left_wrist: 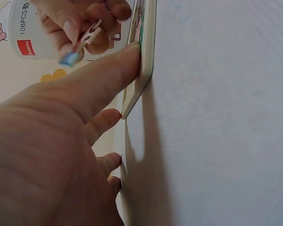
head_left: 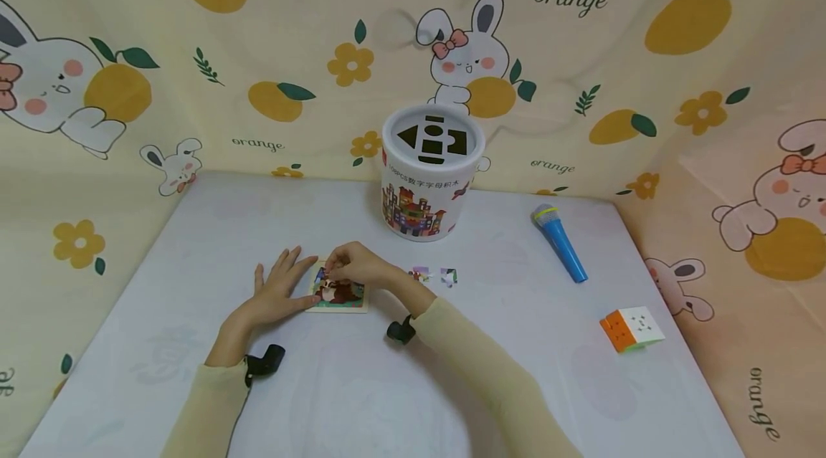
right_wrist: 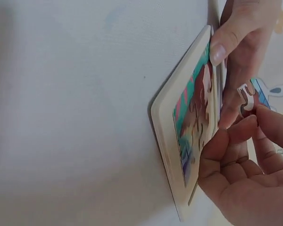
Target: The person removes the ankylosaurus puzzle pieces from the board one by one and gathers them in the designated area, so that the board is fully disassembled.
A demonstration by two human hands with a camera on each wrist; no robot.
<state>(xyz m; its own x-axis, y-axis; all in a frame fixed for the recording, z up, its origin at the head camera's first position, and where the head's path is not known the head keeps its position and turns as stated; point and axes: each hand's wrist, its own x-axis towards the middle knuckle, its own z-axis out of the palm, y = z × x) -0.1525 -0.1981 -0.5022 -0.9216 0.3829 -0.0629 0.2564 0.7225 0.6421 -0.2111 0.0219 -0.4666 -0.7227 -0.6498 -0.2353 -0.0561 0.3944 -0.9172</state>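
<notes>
A jigsaw puzzle board (head_left: 337, 309) with a pale frame lies on the table, several pieces set in its picture. My left hand (head_left: 276, 294) rests at its left side, fingers spread, the thumb (left_wrist: 118, 66) on the near frame edge. Above the board's upper part, my right hand (head_left: 358, 264) pinches a puzzle piece (right_wrist: 254, 95) between thumb and finger; the piece is tilted and off the board. In the left wrist view, the piece (left_wrist: 70, 58) shows a blue end. Two loose puzzle pieces (head_left: 448, 277) lie right of the board, partly behind the right forearm.
A white lidded bucket (head_left: 422, 178) with shaped holes stands at the back. Toward the right are a blue toy microphone (head_left: 563, 246) and an orange, white and green puzzle cube (head_left: 632, 329). A patterned cloth (head_left: 310, 6) hangs behind the white table (head_left: 323, 401).
</notes>
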